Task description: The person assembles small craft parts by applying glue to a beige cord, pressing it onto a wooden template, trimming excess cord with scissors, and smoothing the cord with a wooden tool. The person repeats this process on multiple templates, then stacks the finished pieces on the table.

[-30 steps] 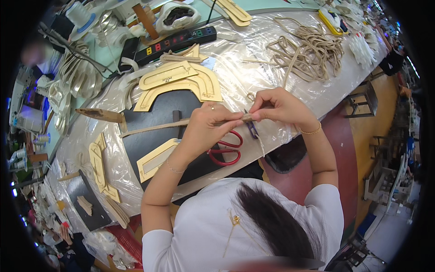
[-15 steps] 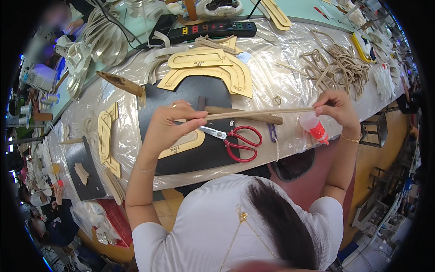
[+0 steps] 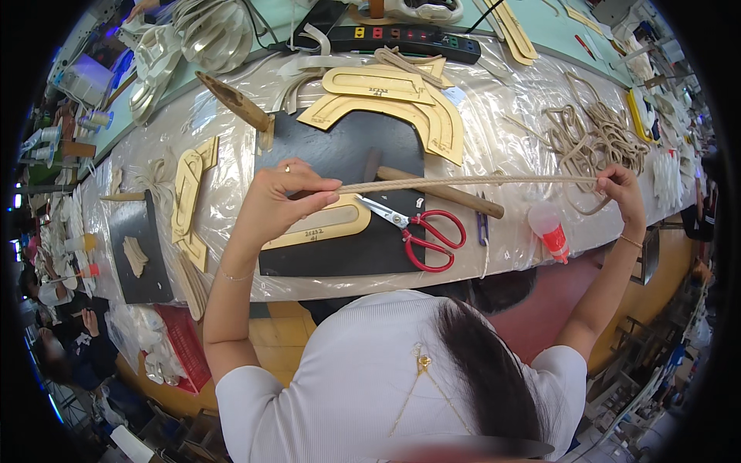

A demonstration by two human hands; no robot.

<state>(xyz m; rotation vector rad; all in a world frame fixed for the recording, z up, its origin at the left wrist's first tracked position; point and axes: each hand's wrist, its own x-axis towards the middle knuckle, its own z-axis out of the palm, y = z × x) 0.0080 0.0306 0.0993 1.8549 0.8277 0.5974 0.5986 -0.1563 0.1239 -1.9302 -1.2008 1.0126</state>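
A beige braided cord (image 3: pixel 471 182) is held taut and nearly level, left to right, above the plastic-covered desk (image 3: pixel 509 116), pinched by the left hand (image 3: pixel 282 202) and gripped by the right hand (image 3: pixel 622 189). Below it, red-handled scissors (image 3: pixel 421 230) and a tan curved template (image 3: pixel 328 225) are laid on a dark slab (image 3: pixel 340 154); a red-capped bottle (image 3: pixel 548 230) is seen near the desk's edge.

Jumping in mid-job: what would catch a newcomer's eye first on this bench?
First, the beige cord stretched taut across the middle of the bench, pinched by the left hand at one end and the right hand at the other. Just below it, red-handled scissors lie open on the dark mat. Tan curved templates fan out behind the mat.
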